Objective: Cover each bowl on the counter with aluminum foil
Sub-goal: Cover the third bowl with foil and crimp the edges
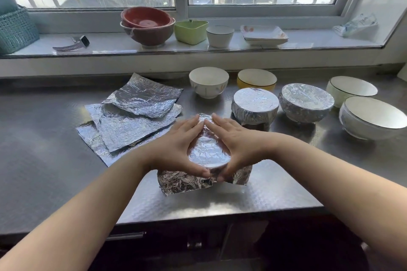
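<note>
A bowl under a sheet of aluminum foil (208, 152) stands near the counter's front edge, the foil's corners hanging loose at the front. My left hand (176, 147) and my right hand (237, 144) press the foil down around the rim, fingertips meeting at the far side and thumbs at the near side. Two foil-covered bowls (255, 103) (306, 103) stand to the right. Uncovered bowls: a white one (208, 81), a yellow one (256, 78), and two white ones (351, 89) (372, 116) at far right. Loose foil sheets (132, 116) lie to the left.
On the windowsill stand stacked red bowls (147, 26), a green container (191, 31), a white cup (220, 35), square plates (263, 34), a watch (72, 43) and a teal basket (15, 28). The steel counter (44, 149) ends just below my forearms.
</note>
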